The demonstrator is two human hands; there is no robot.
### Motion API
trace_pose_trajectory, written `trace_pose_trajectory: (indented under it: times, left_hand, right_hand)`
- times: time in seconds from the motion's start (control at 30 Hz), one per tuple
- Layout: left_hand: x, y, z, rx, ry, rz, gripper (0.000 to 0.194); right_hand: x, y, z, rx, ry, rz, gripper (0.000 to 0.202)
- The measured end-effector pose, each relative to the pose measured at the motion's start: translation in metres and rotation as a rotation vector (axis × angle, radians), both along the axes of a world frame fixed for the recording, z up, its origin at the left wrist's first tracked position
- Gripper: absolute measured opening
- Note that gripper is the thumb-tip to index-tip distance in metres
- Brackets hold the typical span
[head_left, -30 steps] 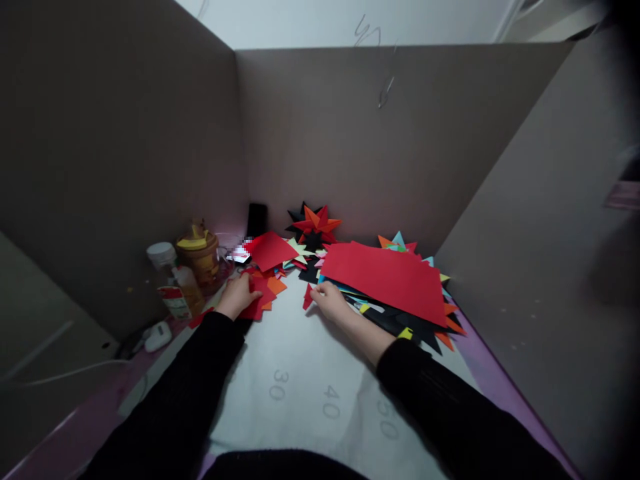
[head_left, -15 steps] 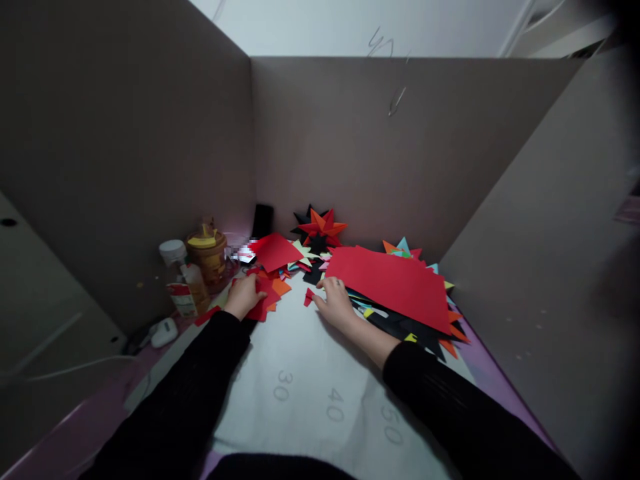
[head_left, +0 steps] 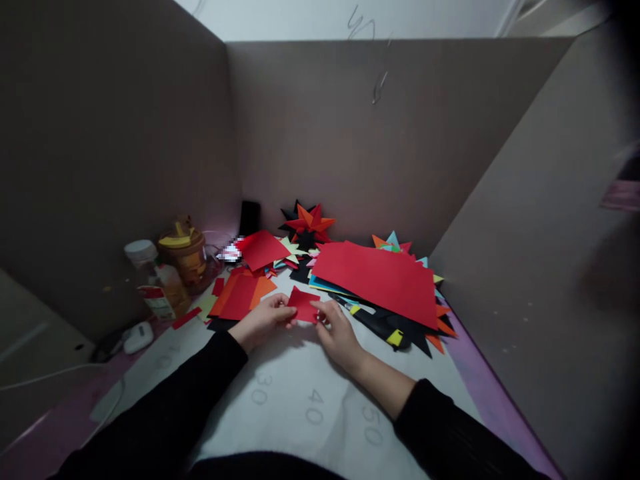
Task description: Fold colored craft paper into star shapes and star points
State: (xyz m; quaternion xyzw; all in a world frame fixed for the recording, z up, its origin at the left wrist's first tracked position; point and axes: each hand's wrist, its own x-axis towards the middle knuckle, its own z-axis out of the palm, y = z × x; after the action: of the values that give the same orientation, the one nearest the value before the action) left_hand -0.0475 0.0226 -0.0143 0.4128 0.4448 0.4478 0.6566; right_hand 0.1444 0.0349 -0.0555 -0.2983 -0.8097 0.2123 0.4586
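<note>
A small square of red paper (head_left: pixel 303 304) is raised above the white sheet between both hands. My left hand (head_left: pixel 273 313) pinches its left edge, thumb on top. At its right edge, my right hand (head_left: pixel 336 330) is closed with thumb and fingertips against the paper. The small folded red piece is not visible as a separate thing. Left of my left hand lies a pile of red and orange paper squares (head_left: pixel 239 298). Large red paper sheets (head_left: pixel 377 277) lie beyond my right hand, over black sheets and a black-and-yellow tool (head_left: pixel 375 323), perhaps a cutter.
Folded paper stars (head_left: pixel 310 223) stand by the back panel, with another red sheet (head_left: pixel 263 250) in front. A jar (head_left: pixel 185 257), a bottle (head_left: pixel 160 280) and a white case (head_left: pixel 137 338) are at the left. Grey panels (head_left: pixel 350 133) enclose the table.
My left hand has moved right from the pile with a red paper square. My right hand, which held a small folded red piece, now meets the square's right edge. The view has shifted slightly.
</note>
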Motion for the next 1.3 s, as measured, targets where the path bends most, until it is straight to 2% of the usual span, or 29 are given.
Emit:
trace_pose_trajectory:
  times: [0.13,0.33,0.4,0.53,0.7,0.87,1.0,1.2,1.3]
  left_hand:
    - [0.0,-0.002,-0.009,-0.064,-0.087,-0.097,0.029]
    - [-0.002,-0.004,-0.013,-0.034,-0.034,-0.212,0.039]
    - [-0.001,-0.004,-0.016,0.007,-0.027,-0.186,0.037]
    - [-0.002,0.0,-0.022,0.074,0.054,-0.054,0.036]
    - [-0.003,0.004,-0.022,0.162,0.186,-0.002,0.037]
    - [-0.001,0.002,-0.017,0.167,0.218,0.043,0.034]
    - [-0.002,0.002,-0.016,0.174,0.185,0.011,0.034]
    - [-0.001,-0.002,-0.016,0.167,0.212,-0.132,0.035]
    - [0.002,-0.005,-0.016,0.169,0.216,-0.114,0.034]
  right_hand:
    - [0.004,0.001,0.004,-0.004,0.076,0.011,0.032]
    - [0.003,0.003,0.003,-0.04,0.116,0.074,0.039]
    - [0.003,0.003,0.002,-0.059,0.103,0.102,0.041]
    - [0.002,0.002,0.003,-0.083,0.095,0.125,0.04]
    - [0.001,0.001,0.006,-0.161,0.106,0.133,0.04]
    - [0.001,0.003,0.006,-0.257,0.159,0.094,0.02]
    - [0.0,0.005,0.004,-0.391,0.228,0.074,0.003]
    - [-0.001,0.009,0.002,-0.627,0.452,0.115,0.021]
    - [-0.002,0.01,0.0,-0.673,0.483,0.06,0.022]
